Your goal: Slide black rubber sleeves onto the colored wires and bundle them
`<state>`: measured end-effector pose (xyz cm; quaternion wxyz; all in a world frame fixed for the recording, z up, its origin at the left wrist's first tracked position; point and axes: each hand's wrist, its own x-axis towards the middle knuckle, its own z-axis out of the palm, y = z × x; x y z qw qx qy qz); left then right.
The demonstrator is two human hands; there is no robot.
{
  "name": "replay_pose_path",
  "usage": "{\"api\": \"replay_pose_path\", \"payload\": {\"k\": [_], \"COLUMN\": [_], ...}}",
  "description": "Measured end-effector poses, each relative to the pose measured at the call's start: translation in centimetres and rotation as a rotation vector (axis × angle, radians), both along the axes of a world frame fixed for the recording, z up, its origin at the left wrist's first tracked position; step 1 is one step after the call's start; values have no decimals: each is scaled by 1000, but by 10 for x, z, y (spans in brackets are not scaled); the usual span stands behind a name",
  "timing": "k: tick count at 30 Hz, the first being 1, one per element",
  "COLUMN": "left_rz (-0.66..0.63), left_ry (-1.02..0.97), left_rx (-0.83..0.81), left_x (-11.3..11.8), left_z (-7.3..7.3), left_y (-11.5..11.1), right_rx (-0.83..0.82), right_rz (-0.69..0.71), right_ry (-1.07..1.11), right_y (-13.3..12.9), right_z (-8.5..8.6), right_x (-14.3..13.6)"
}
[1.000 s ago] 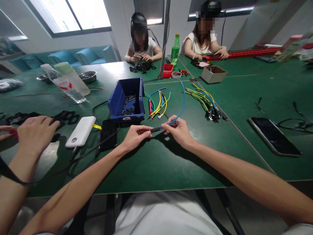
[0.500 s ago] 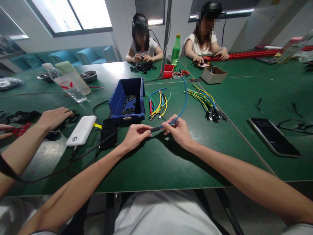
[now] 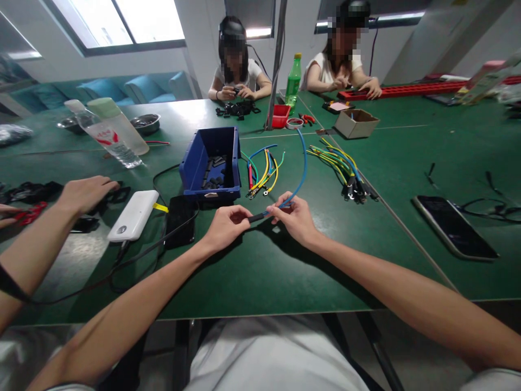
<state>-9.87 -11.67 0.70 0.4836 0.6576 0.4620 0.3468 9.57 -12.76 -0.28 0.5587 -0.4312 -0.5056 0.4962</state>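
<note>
Between my hands, above the green table (image 3: 252, 282), is a short black sleeve (image 3: 256, 218) at the end of a blue wire (image 3: 304, 168). My left hand (image 3: 226, 228) pinches the sleeve's left end. The fingers of my right hand (image 3: 296, 218) are closed on the blue wire just right of the sleeve, and the wire arcs up beyond them. Behind my left hand stands a blue bin (image 3: 191, 163) with black sleeves inside. Loose coloured wires (image 3: 266, 174) lie right of the bin, and a bundle of wires with black ends (image 3: 345, 165) lies further right.
At left are a white power bank (image 3: 134, 216), a black phone (image 3: 180, 220), cables and a neighbour's hands (image 3: 83, 196). Another phone (image 3: 453, 225) lies at right. Across the table are two people, a green bottle (image 3: 293, 81) and a small carton (image 3: 355, 124).
The blue wire's upper arc has shifted slightly left and down. My hands keep nearly the same pose. The far right person's hand has lifted from the small items on the table.
</note>
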Motion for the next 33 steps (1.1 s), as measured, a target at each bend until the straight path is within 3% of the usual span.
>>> {"api": "replay_pose_path", "payload": {"k": [7, 15, 20, 24, 33], "left_rz": [-111, -63, -10, 40, 16], "left_ry": [-103, -25, -98, -136, -157], "left_rx": [-79, -28, -40, -23, -8], "left_x": [-3, 0, 1, 5, 12], "left_z": [1, 0, 6, 9, -2], "left_y": [-2, -1, -4, -10, -17], "right_rx": [-19, -14, -59, -42, -19], "right_rz": [-49, -31, -149, -77, 26], "right_ry": [15, 6, 173, 202, 133], "right_y": [4, 3, -11, -19, -10], "right_z": [1, 0, 4, 6, 10], "right_x": [2, 3, -6, -12, -6]}}
